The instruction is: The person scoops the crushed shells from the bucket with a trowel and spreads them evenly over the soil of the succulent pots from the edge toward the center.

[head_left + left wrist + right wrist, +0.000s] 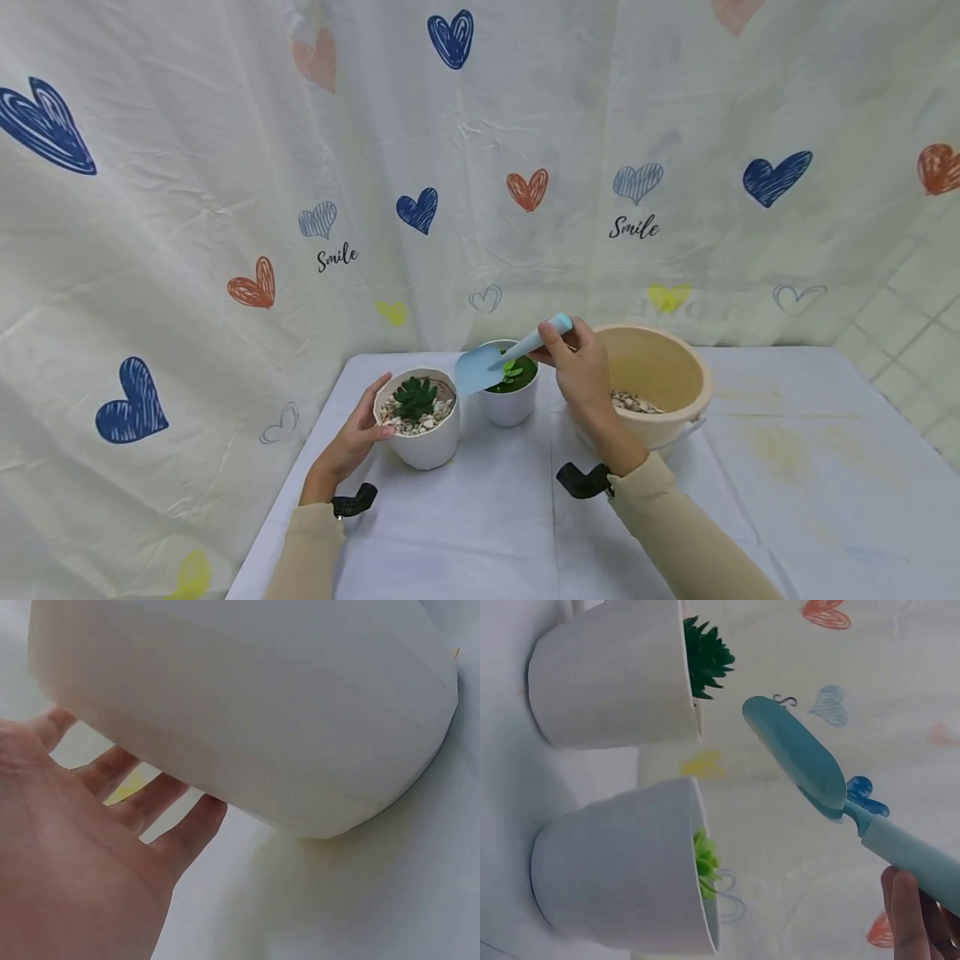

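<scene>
My right hand (581, 371) grips the handle of a light blue garden trowel (480, 369). The blade points left, raised between two white flowerpots, and no stones show on it. In the right wrist view the trowel (799, 754) is held clear of both pots. My left hand (352, 437) holds the left flowerpot (427, 450) by its side, thumb at the rim. Fingers (191, 832) lie along that pot's wall in the left wrist view. A dark green succulent (415, 397) stands in it among pale stones. Behind the blade, a bright green plant (512, 372) sits in the second flowerpot (510, 410).
To the right stands a large cream bucket (660, 375) with pebbles (633, 402) at its bottom; my right hand and wrist overlap its left side. A white cloth (480, 533) covers the table. A heart-printed curtain (465, 150) hangs close behind everything.
</scene>
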A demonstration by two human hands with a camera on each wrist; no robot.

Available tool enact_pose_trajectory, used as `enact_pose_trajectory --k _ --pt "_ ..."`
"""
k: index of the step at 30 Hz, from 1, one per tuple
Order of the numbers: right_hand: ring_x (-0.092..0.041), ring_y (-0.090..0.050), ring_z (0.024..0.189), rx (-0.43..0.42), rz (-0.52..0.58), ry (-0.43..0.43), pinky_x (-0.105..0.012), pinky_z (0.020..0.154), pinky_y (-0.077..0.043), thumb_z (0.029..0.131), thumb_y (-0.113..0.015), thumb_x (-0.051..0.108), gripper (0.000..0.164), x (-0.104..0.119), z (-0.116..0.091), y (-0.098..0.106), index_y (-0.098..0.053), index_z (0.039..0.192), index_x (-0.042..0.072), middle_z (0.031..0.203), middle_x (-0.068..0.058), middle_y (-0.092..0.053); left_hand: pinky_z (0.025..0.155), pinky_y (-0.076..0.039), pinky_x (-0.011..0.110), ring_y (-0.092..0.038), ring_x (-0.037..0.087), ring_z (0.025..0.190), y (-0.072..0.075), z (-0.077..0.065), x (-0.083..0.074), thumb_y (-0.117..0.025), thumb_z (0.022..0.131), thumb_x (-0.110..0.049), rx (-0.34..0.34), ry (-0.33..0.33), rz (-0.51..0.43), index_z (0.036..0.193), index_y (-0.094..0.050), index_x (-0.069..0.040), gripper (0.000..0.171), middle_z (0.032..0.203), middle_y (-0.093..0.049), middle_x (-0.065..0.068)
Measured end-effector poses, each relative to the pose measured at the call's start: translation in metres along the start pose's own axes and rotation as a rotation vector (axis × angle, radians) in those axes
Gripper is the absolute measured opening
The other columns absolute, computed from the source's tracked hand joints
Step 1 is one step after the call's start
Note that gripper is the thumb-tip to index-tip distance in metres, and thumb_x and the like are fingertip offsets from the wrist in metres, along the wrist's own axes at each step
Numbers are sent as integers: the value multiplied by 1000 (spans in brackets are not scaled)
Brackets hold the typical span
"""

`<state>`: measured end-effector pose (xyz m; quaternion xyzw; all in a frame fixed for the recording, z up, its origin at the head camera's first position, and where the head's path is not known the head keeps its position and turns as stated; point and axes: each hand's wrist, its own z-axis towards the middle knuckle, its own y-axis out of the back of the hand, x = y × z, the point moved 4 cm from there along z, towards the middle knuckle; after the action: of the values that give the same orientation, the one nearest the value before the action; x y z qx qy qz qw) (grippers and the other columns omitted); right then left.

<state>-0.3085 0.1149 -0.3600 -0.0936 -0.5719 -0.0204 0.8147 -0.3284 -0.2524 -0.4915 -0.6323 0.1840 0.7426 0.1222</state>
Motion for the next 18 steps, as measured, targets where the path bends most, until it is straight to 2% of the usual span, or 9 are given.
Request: enact_pose_trajectory --k 3,5,7,10,12,14,16,18 --pt "-10 -74 83 -24 25 -8 -28 81 -61 101 -65 29 29 7 1 15 -60 112 3 96 -3 -64 116 -28 30 -19 19 153 3 -2 1 -61 94 -10 -7 -8 1 166 -9 -21 89 172 -12 7" --pt "-9 -74 83 -42 40 -6 -26 81 -61 101 -64 29 26 11 2 28 -60 110 5 94 -1 -64 112 -31 25 -20 15 152 4 -3 0 -61 94 -10 -6 -9 3 165 -10 -20 88 172 -12 7" --pt "-9 -75 83 -65 69 -3 -26 80 -61 101 -64 29 24 17 2 43 -60 108 6 93 -1 -64 113 -32 26 -21 17 152 4 -3 -2 -61 94 -11 -4 -13 7 165 -12 -19 87 172 -13 8" --pt "-11 -76 84 -115 131 6 -27 80 -61 100 -66 27 23 26 3 69 -61 106 5 93 -3 -65 117 -30 40 -20 26 154 4 -3 -8 -61 94 -12 -21 -23 38 165 -16 -18 84 171 -17 11" --pt "-12 -76 84 -152 171 13 -28 79 -61 98 -68 26 24 31 3 87 -63 106 4 95 -4 -66 119 -28 51 -21 32 154 4 -2 -17 -61 96 -13 -72 -35 76 163 -22 -17 78 169 -23 14" --pt "-12 -77 83 -192 184 25 -27 78 -61 98 -68 24 23 36 3 106 -64 107 3 96 -4 -66 119 -27 61 -25 37 153 1 -1 -31 -60 98 -13 -157 -64 130 160 -29 -13 69 165 -31 17" --pt "-12 -77 82 -226 196 31 -27 75 -61 97 -70 23 24 39 3 124 -65 109 3 97 -4 -66 119 -27 64 -31 36 150 -6 0 -50 -62 99 -13 -275 -116 191 154 -38 -10 60 158 -40 16" --pt "-12 -77 80 -258 192 39 -26 72 -61 96 -71 22 25 41 3 141 -64 109 2 97 -5 -66 119 -29 62 -40 33 145 -20 1 -74 -67 98 -10 -393 -210 232 147 -46 -3 54 150 -48 18"
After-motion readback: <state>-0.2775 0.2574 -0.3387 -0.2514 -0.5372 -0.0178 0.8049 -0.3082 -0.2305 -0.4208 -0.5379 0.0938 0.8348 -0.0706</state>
